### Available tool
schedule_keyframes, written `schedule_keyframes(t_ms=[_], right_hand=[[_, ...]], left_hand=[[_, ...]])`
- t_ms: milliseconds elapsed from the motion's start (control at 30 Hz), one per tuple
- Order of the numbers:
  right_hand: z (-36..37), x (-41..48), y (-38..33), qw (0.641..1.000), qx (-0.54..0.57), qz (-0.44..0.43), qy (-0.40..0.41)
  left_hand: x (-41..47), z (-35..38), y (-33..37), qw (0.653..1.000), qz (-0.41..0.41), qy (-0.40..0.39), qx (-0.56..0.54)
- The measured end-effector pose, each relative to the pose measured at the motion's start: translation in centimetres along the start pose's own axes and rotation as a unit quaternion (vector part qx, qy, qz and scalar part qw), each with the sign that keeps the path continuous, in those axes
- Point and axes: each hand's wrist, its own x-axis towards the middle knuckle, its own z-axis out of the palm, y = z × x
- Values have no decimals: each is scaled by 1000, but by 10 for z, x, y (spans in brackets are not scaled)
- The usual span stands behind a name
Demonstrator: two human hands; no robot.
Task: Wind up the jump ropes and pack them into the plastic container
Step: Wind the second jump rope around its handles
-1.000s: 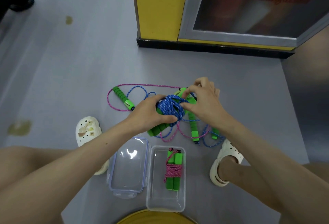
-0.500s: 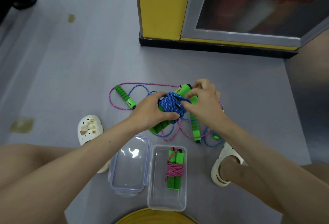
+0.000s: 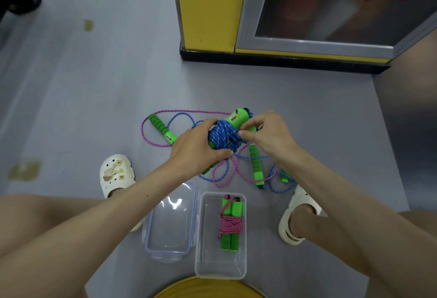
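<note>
Grey floor (image 3: 94, 108) before the yellow cabinet (image 3: 208, 13) is your work surface, and you squat over it. Your left hand (image 3: 196, 148) grips the blue rope bundle (image 3: 222, 138) around its green handles, so the coils cannot spring loose. Your right hand (image 3: 267, 136) pinches the blue cord at the bundle, I judge to tighten or tuck a last turn. The plastic container (image 3: 221, 264) stands open between your feet, one wound pink rope (image 3: 230, 224) inside and its lid (image 3: 170, 226) beside it, so packing needs only a short reach. A loose pink rope (image 3: 142, 132) lies tangled under your hands.
</note>
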Motion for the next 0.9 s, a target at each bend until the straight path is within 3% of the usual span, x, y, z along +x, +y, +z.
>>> schedule_keyframes(t_ms=[167, 300, 467, 633, 900], right_hand=[[-7, 2, 2, 996, -61, -42, -42], [-4, 1, 3, 994, -99, -50, 15], [-1, 3, 4, 994, 16, 13, 109], [4, 4, 1, 983, 53, 47, 170], [8, 14, 10, 952, 201, 158, 167]], left_hand=[[-1, 3, -2, 1000, 3, -14, -4], [0, 2, 0, 1000, 9, -15, -23], [5, -1, 4, 996, 8, -10, -88], [5, 0, 8, 993, 9, -6, -115], [3, 4, 6, 995, 23, -18, -94]])
